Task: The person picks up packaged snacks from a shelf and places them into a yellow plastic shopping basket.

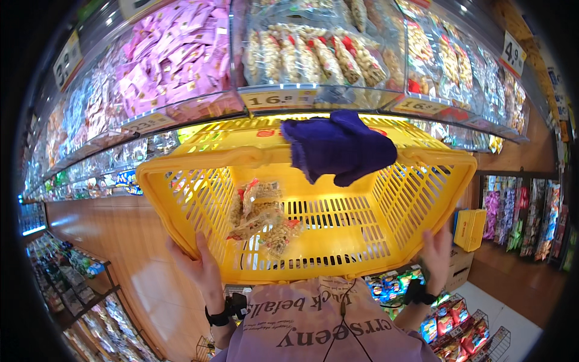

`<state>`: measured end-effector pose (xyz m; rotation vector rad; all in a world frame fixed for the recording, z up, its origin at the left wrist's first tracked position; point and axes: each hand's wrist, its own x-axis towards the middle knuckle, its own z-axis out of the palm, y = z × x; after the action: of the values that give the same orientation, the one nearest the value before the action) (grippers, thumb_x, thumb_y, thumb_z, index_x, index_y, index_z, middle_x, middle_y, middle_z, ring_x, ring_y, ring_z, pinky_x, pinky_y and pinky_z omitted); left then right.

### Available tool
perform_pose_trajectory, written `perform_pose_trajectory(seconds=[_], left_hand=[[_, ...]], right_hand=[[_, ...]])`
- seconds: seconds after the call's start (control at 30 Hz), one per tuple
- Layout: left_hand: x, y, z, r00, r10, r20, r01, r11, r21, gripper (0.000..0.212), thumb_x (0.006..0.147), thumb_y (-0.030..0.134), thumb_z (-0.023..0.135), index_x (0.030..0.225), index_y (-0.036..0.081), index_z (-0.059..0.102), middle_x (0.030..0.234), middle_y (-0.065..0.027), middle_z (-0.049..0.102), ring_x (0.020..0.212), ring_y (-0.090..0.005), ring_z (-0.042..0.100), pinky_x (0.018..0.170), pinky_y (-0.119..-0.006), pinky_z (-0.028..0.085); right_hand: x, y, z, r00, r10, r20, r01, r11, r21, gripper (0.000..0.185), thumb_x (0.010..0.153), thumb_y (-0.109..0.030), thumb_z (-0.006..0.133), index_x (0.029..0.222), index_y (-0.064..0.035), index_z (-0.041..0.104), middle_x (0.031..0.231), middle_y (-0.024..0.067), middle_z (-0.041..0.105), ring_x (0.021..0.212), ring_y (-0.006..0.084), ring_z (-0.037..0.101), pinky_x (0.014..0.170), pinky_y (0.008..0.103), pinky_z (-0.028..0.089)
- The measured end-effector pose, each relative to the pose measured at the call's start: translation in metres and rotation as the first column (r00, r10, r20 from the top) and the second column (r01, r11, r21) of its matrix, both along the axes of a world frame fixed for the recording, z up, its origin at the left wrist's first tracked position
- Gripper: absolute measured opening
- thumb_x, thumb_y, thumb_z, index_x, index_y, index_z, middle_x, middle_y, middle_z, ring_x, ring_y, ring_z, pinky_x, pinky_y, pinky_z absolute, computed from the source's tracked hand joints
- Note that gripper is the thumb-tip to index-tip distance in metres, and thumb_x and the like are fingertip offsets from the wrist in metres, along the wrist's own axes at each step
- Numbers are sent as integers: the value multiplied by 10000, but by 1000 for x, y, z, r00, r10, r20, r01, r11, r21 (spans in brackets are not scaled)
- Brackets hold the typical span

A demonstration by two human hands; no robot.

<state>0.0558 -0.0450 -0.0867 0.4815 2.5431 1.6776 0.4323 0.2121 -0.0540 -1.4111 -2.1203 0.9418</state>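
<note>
A yellow plastic shopping basket (332,268) is held up in front of my chest, its open top tilted towards me. My left hand (196,260) grips the left side near the rim, fingers partly hidden behind the wall. On the opposite side, my right hand (436,253) holds the basket the same way. Several clear bags of what look like nuts (262,217) lie at the basket's left inside. A dark purple cloth glove (344,147) drapes over the far rim. Both wrists wear black straps with small devices.
Just beyond the basket runs a shelf with clear bins of pink packets (176,59) and bagged nuts (312,54), fronted by price tags (276,98). Snack racks (457,321) stand at lower right, packaged goods (68,280) at lower left. Another yellow basket (470,228) is at right.
</note>
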Motion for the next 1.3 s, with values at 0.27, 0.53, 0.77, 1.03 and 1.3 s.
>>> perform_pose_trajectory(seconds=[0.27, 0.53, 0.77, 1.03, 1.3], left_hand=[[-1, 14, 18, 1000, -19, 9, 19, 1000, 17, 447, 980, 18, 507, 1379, -13, 307, 1302, -154, 466, 1161, -217, 535, 891, -358, 581], [-3, 14, 16, 997, -72, 16, 71, 997, 13, 451, 989, 29, 500, 1391, -6, 299, 1324, -156, 460, 1165, -225, 543, 881, -361, 585], [-10, 7, 8, 993, -78, -85, 76, 997, -27, 466, 997, 64, 517, 1410, -5, 313, 1383, -174, 448, 1192, -248, 535, 920, -375, 545], [-2, 15, 21, 992, -120, -32, 121, 992, 33, 445, 995, 57, 512, 1395, -1, 325, 1341, -178, 489, 1164, -254, 568, 880, -369, 565], [-2, 21, 26, 990, -142, -23, 143, 988, 50, 434, 995, 41, 495, 1391, 7, 322, 1303, -179, 517, 1141, -260, 595, 833, -372, 596]], right_hand=[[-61, -8, -8, 938, -289, -193, 303, 952, 48, 330, 990, -156, 544, 1201, 78, 445, 966, 162, 660, 791, 192, 641, 666, 311, 489], [-57, -5, -9, 955, -256, -147, 274, 955, 118, 321, 988, -159, 544, 1218, 45, 450, 984, 169, 643, 827, 226, 640, 690, 330, 488], [-12, -8, -29, 759, -343, -553, 167, 924, -344, 400, 1024, -231, 474, 1323, 29, 423, 1159, 138, 602, 1009, 185, 595, 876, 332, 474], [71, -106, -171, 976, -42, -215, -101, 784, -612, 432, 955, -243, 576, 1341, -64, 501, 1316, 100, 585, 1170, 213, 567, 974, 352, 458], [-8, -153, -156, 885, 445, -138, -466, 837, -288, 470, 901, -266, 660, 1320, -92, 537, 1329, 135, 554, 1229, 343, 498, 1035, 433, 390]])
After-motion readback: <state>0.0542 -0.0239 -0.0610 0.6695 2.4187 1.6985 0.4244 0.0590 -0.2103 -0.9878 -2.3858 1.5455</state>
